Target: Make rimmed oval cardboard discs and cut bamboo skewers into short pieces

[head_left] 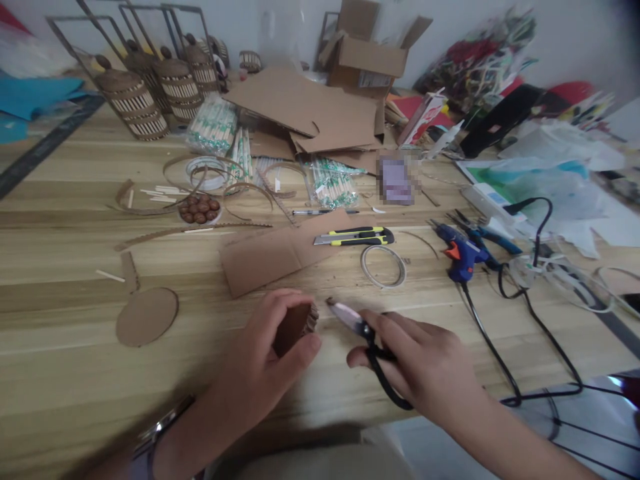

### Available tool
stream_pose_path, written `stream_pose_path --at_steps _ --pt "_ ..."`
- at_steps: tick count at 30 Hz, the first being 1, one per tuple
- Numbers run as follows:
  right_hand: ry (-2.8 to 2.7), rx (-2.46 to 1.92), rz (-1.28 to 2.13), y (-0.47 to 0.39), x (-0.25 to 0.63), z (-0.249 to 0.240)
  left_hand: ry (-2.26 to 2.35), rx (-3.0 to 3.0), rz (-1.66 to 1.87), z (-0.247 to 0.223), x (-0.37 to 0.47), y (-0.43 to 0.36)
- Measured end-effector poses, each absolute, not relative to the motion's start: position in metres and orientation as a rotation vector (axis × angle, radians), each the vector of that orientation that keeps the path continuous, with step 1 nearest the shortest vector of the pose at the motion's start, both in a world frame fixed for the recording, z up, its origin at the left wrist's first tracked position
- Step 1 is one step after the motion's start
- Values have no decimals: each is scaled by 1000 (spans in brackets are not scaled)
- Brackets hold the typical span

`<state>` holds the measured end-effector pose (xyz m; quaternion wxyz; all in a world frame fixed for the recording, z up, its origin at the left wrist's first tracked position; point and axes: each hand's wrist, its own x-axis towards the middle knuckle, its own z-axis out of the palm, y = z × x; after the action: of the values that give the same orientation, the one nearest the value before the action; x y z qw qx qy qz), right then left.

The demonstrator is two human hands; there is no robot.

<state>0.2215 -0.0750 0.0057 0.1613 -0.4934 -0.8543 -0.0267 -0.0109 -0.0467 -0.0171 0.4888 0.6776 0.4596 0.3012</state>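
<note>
Head view, left fingers (281, 301) part-hiding cardboard (293, 328), scissors (369, 333) part-covered

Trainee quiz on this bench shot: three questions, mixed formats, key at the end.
1. Fill in: the right hand grips the ____.
2. True or false: the left hand is holding the utility knife.
3. Which lies closest to the blue glue gun? A) pliers B) cardboard disc C) brown balls

Key:
1. Scissors.
2. False; it holds a curved cardboard piece.
3. A.
</note>
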Motion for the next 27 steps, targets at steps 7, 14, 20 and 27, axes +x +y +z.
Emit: stream_pose_path --at_steps 7,14,20,27 --pt "-2413 -1795 43 -70 242 -16 1133 1458 663 -13 -11 -45" --pt "-2400 -1732 336 -68 233 -5 1070 1520 701 -13 -10 -49" --pt "-1981 -1426 753 -62 198 27 1022 1837 792 -22 -12 -51" --pt "-1982 -1407 815 -62 188 21 1070 2064 867 -22 -11 -50"
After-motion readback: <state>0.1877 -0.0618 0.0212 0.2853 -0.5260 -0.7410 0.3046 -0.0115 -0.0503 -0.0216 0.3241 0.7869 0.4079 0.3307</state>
